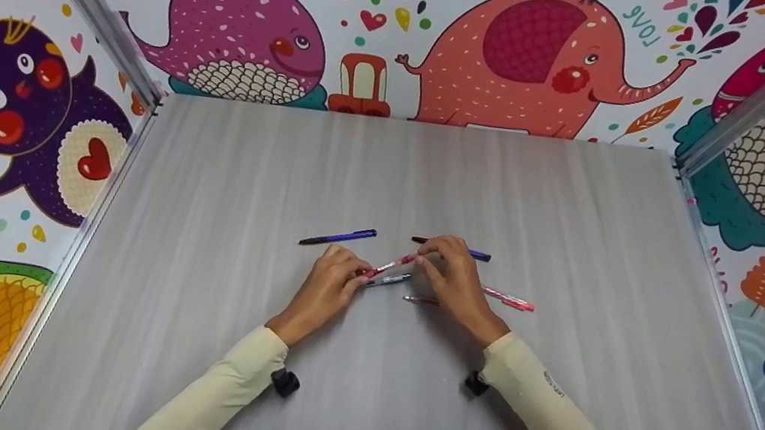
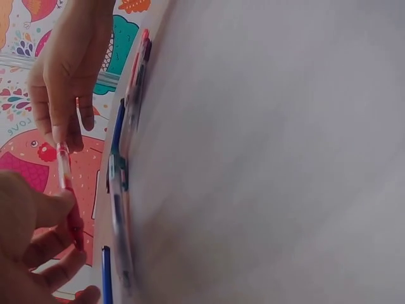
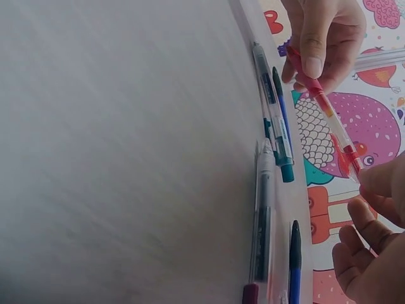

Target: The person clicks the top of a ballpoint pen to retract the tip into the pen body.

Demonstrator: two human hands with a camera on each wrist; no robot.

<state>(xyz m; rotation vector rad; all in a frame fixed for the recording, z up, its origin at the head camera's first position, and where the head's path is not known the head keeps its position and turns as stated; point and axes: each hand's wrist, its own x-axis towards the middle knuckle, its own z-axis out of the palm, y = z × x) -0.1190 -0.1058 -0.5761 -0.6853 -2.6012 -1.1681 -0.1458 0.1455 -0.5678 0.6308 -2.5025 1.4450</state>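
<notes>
The left hand [image 1: 328, 281] pinches one end of the pink pen [image 1: 390, 267] and the right hand [image 1: 455, 277] the other, the pen's long axis slanting between them above the table [image 1: 220, 183], right end nearer the far edge.

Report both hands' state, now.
Left hand: closed, pinching one end of the red pen.
Right hand: closed, pinching the red pen's other end.
</notes>
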